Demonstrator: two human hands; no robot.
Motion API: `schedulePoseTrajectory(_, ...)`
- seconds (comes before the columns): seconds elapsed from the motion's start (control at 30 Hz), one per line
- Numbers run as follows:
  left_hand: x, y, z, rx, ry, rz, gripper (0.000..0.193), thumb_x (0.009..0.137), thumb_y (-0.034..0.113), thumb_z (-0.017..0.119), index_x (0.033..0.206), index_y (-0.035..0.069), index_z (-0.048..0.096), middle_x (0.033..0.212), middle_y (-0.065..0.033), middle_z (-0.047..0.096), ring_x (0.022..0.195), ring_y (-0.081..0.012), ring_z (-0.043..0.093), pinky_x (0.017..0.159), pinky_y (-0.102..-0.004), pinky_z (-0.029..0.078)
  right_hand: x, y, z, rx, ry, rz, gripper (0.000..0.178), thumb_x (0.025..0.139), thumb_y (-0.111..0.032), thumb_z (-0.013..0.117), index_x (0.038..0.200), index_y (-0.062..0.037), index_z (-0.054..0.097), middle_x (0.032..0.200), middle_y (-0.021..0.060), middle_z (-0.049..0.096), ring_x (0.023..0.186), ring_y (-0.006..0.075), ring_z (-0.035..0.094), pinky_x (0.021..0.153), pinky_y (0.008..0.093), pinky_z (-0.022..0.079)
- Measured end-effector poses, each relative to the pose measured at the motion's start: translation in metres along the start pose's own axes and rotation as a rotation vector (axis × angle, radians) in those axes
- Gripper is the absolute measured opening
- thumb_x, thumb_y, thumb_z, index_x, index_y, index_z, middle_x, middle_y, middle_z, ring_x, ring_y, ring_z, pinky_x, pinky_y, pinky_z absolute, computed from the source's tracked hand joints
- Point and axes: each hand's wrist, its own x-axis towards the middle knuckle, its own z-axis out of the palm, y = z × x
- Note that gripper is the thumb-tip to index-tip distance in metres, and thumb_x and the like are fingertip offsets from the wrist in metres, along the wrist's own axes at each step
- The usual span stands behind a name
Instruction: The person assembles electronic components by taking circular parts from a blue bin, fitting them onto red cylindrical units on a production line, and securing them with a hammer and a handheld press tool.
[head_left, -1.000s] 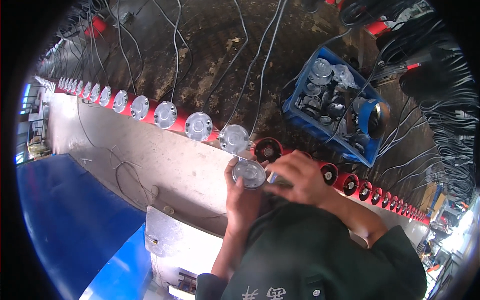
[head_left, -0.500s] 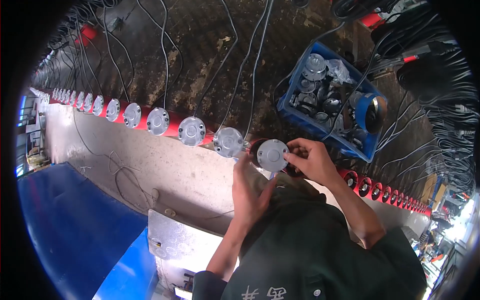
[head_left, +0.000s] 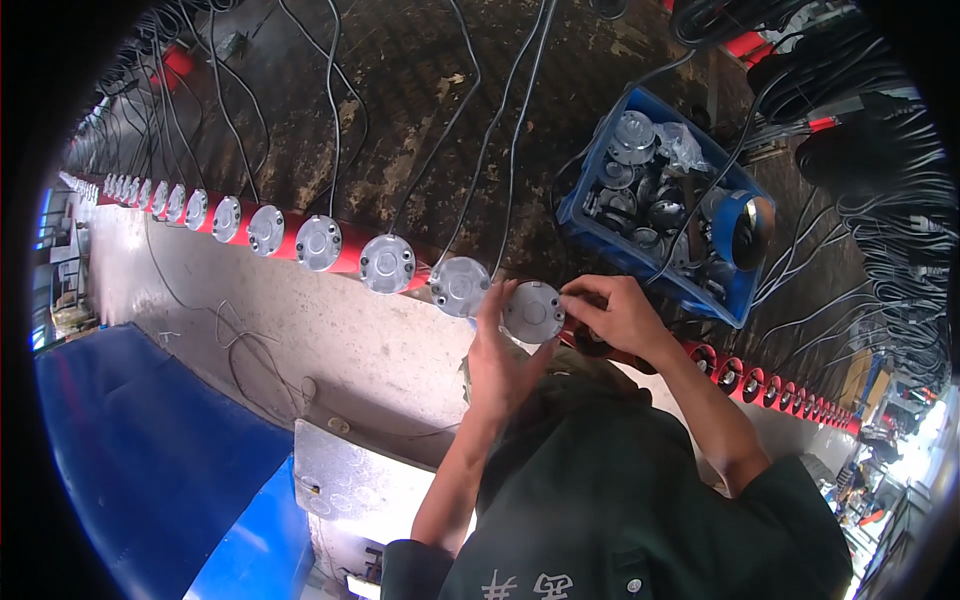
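Observation:
A round silver metal cap [head_left: 533, 313] with small holes near its rim faces me, in front of the end of a red tube in the row. My left hand [head_left: 497, 358] is closed around the cap's left side, thumb below and fingers at its upper left edge. At the cap's right rim, beside two dark holes, the fingertips of my right hand [head_left: 612, 318] are pinched together. Whether a small part is between them is hidden. Just left is a capped tube end [head_left: 461, 287], close to my left fingers. An uncapped red tube [head_left: 590, 342] shows below my right hand.
Capped red tubes [head_left: 318, 243] run off to the left, uncapped ones [head_left: 731, 375] to the right. A blue crate [head_left: 590, 228] of metal caps and a blue tape roll [head_left: 742, 228] stands behind. Black cables [head_left: 510, 150] cross the dark tabletop; cable bundles [head_left: 890, 180] lie far right.
The cap has moved slightly left and turned a little, uncovering the tube on its right. My right fingertips have shifted to its upper right rim. My left hand stays beside it.

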Motion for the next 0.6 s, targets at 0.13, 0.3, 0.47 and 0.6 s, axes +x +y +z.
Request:
schedulePoseTrajectory(0.13,-0.001,-0.004,0.005,-0.012,0.038,0.015,0.099,0.075,0.002,0.091,0.155,0.003,0.034,0.151,-0.0239,0.060,0.137,-0.0374,0.062,0.113,-0.0454,0.051,0.008,0.026,-0.006,-0.373,0.148,-0.320,0.033,0.089,-0.011,0.082,0.120,-0.0009,0.075,0.101,0.0118,0.080,0.086,0.0183,0.075,0.078,0.0320,0.059)
schedulePoseTrajectory(0.3,-0.002,-0.003,0.011,-0.051,0.056,-0.021,0.096,0.075,-0.001,0.091,0.153,0.004,0.036,0.153,-0.0223,0.058,0.141,-0.0346,0.057,0.118,-0.0444,0.047,0.008,0.017,-0.006,-0.132,-0.049,-0.021,0.038,0.084,-0.007,0.081,0.121,-0.0009,0.075,0.106,0.0120,0.081,0.095,0.0186,0.077,0.091,0.0329,0.059)
schedulePoseTrajectory(0.47,-0.002,-0.002,0.011,-0.095,0.035,-0.055,0.092,0.076,-0.004,0.089,0.152,0.004,0.038,0.156,-0.0209,0.055,0.145,-0.0322,0.054,0.121,-0.0443,0.044,0.013,0.033,-0.006,-0.077,-0.028,-0.060,0.036,0.083,-0.012,0.082,0.118,-0.0020,0.077,0.100,0.0127,0.082,0.091,0.0205,0.078,0.087,0.0334,0.059)
schedulePoseTrajectory(0.6,-0.002,-0.004,0.012,-0.113,0.043,-0.040,0.090,0.076,-0.005,0.088,0.151,0.003,0.039,0.155,-0.0232,0.055,0.144,-0.0335,0.054,0.121,-0.0448,0.043,0.014,0.037,-0.006,-0.030,-0.040,-0.034,0.035,0.084,-0.011,0.082,0.116,-0.0006,0.077,0.100,0.0124,0.082,0.091,0.0186,0.078,0.088,0.0330,0.058)
